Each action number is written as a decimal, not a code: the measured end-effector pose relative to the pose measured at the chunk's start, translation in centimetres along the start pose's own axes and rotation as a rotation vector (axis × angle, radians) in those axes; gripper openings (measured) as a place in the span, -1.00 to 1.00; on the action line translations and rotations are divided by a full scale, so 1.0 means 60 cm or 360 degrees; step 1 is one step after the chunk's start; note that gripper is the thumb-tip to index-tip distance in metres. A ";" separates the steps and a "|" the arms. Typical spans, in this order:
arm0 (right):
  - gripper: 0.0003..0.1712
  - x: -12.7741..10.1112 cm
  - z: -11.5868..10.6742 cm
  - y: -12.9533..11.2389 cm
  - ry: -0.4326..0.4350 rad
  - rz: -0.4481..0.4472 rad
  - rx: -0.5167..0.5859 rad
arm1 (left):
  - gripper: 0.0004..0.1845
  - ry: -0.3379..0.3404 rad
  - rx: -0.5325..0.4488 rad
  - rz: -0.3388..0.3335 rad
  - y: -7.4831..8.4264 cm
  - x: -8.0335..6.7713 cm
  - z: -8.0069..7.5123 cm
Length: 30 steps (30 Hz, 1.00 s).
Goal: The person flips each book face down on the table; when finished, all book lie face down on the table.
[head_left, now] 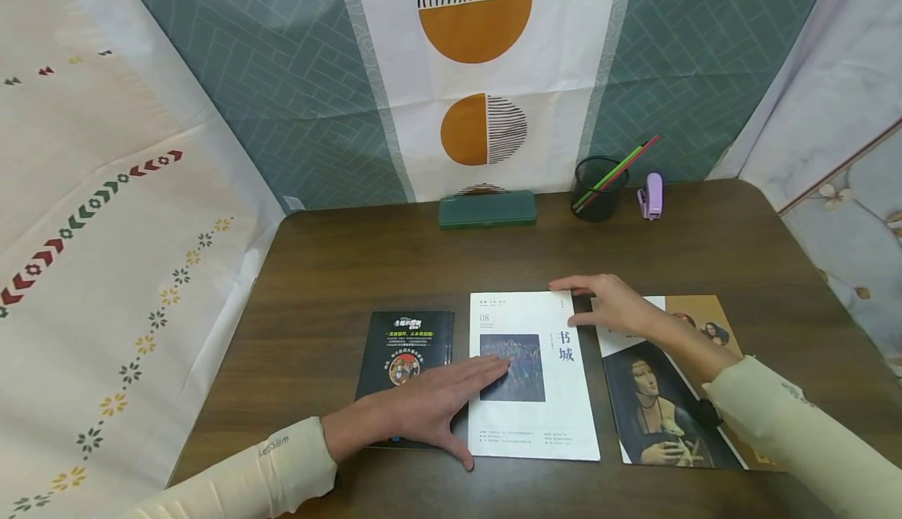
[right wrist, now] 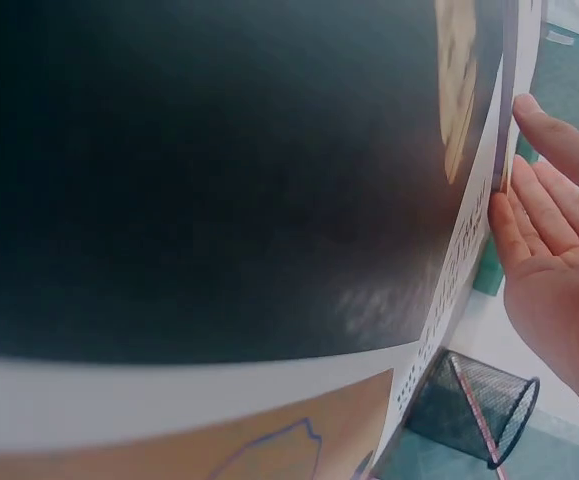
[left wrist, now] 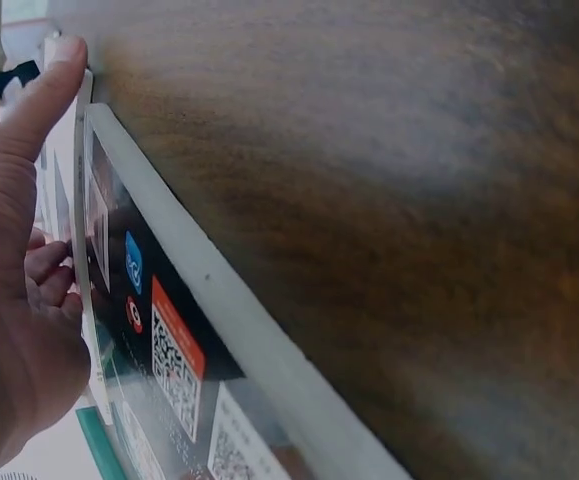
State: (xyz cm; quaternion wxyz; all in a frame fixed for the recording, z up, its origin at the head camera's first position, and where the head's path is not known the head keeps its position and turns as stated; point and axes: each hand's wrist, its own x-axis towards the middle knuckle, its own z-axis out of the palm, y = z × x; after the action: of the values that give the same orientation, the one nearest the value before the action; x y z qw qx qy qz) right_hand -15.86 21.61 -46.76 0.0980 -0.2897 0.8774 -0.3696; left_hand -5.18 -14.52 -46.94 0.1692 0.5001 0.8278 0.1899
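Note:
A white magazine [head_left: 521, 429] with a dark picture and large Chinese characters lies between two other publications on the table. My left hand [head_left: 437, 400] reaches across the black book [head_left: 377, 347], its fingers extended onto the magazine's picture and its thumb by the lower left edge. At the magazine's upper right corner is my right hand [head_left: 620, 305], with the index finger along the top and the thumb at the right side. Under the right forearm lies a portrait-covered magazine [head_left: 634, 417]. The left wrist view shows QR codes on the black book [left wrist: 174, 370] near the left palm.
Along the back edge of the brown table [head_left: 338, 261] are a green case [head_left: 488, 210], a black mesh pen cup [head_left: 590, 204] with red and green pencils, and a purple stapler [head_left: 651, 196]. Behind the table hangs a patterned cloth [head_left: 282, 73].

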 end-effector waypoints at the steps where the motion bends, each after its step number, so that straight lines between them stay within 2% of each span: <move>1: -0.22 0.000 0.001 0.000 0.0004 -0.0003 -0.0003 | 0.47 0.0001 0.0021 0.0004 0.000 0.000 0.001; 8: -0.26 -0.002 0.003 0.001 -0.0003 0.0021 0.0001 | 0.46 -0.0013 0.0175 0.0004 0.001 0.001 0.001; 12: -0.28 -0.004 0.001 0.001 -0.0017 0.0017 0.0005 | 0.39 -0.0013 0.0291 0.0029 0.004 0.002 -0.004; 19: -0.29 -0.005 -0.001 0.001 -0.0040 0.0014 0.0002 | 0.16 0.0083 0.0565 0.0247 0.006 0.001 -0.011; 26: -0.28 -0.006 -0.002 0.006 -0.0053 0.0022 -0.0014 | -0.07 0.0205 0.0582 0.0380 0.008 -0.001 -0.016; 30: -0.27 -0.007 -0.003 0.005 -0.0077 0.0027 -0.0027 | -0.21 0.0309 0.0590 0.0451 0.011 0.000 -0.020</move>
State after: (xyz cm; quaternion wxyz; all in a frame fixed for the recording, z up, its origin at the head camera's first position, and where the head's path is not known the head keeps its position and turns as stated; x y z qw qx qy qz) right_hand -15.70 22.15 -46.89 0.1199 -0.2920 0.8803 -0.3541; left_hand -5.22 -14.41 -45.59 -0.0339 0.6131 0.7824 0.1038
